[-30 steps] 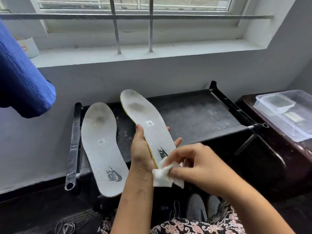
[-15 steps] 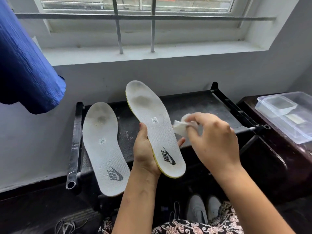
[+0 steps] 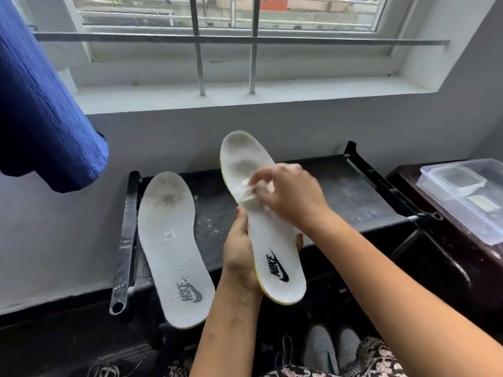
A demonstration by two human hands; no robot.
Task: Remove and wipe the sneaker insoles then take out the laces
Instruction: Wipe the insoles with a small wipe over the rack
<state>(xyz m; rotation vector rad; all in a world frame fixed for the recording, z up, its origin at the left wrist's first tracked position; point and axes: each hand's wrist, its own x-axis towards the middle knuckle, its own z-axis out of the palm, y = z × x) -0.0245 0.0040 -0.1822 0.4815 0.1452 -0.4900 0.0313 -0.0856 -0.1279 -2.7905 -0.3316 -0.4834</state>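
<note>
Head view: my left hand [image 3: 239, 257] clamps the insole [image 3: 272, 240] near its heel; above it, my right hand [image 3: 291, 194] pinches a wipe [image 3: 246, 197] against it. Hard rubbing could bend it loose.

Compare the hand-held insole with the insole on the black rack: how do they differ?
The held insole is gripped by the left hand above the rack; the lying insole rests on it, heel overhanging. The right hand holds a white wipe on the held insole; the lying insole is untouched. The held insole's logo looks darker than the lying insole's. Both are pale, with stained forefoot.
</note>
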